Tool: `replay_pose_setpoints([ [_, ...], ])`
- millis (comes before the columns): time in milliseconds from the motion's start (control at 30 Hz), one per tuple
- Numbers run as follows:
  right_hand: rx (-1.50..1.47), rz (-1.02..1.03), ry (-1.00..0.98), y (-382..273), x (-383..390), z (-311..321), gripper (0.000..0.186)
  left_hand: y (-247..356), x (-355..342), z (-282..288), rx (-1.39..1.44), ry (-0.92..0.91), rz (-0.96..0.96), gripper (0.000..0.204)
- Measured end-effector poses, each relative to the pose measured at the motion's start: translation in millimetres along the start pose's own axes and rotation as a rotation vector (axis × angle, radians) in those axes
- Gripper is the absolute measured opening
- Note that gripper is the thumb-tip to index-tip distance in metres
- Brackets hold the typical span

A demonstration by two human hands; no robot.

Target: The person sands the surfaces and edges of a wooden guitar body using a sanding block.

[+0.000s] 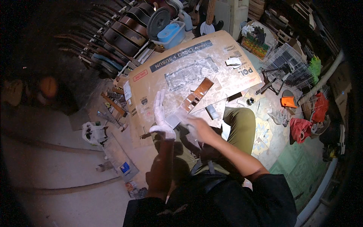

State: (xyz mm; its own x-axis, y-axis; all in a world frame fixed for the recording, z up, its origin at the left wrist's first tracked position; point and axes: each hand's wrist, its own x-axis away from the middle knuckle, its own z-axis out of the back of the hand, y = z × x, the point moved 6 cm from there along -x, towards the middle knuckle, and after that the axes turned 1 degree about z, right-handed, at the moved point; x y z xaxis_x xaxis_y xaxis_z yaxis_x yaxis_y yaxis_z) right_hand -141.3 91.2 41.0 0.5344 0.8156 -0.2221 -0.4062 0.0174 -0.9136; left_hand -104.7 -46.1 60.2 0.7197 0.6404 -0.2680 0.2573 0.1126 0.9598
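My left hand (161, 115), whitened as if by a glove or dust, is raised on edge with its fingers stretched out and pointing away from me. My right hand (193, 126) is smeared by motion, so its grip cannot be made out. Between the two hands shows a flat grey piece (173, 121); which hand touches it is unclear. Just beyond my right hand, a glossy brown wooden piece with rectangular slots (203, 88) lies slanted, its near end hidden by the hand. A small grey block (212, 112) lies to its right.
Dusty cardboard (155, 85) covers the work surface, with a crumpled white piece (233, 62) at its far right. Guitars (123, 36) line the back left, near a tub with a blue container (168, 33). A wire cage (289, 62) stands right, beyond an orange object (289, 101).
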Motion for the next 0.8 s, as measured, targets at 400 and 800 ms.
replay_pose_setpoints([
  [400,-0.205,0.205,-0.003,-36.0,1.7,-13.9,0.053,-5.6,-1.8,4.6,-0.011,0.010,0.025,0.141],
  [800,0.241,-0.196,-0.102,18.3,0.8,-2.3,0.066,9.1,8.8,-10.1,0.028,0.079,0.133,0.062],
])
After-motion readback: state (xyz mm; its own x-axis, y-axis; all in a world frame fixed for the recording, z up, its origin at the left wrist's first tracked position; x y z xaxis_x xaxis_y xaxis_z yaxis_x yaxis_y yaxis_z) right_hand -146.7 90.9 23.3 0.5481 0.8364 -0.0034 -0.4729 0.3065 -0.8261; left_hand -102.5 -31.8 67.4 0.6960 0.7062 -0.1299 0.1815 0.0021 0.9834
